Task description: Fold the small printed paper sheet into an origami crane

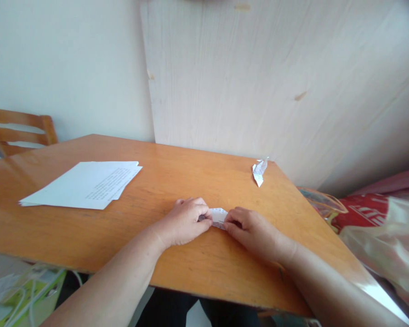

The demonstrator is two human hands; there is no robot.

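Observation:
A small folded piece of printed paper (pixel 219 217) lies low over the wooden table, its middle showing between my two hands. My left hand (pixel 188 221) has its fingers and thumb closed on the paper's left end. The right end is pinched by my right hand (pixel 250 228), thumb toward me. My fingers hide both ends of the paper.
On the wooden table (pixel 177 181), a stack of white sheets (pixel 88 184) with printed text lies at the left. A folded paper figure (pixel 259 171) stands near the far right corner. Bags (pixel 371 211) crowd the right side; a chair (pixel 23 129) is at the far left.

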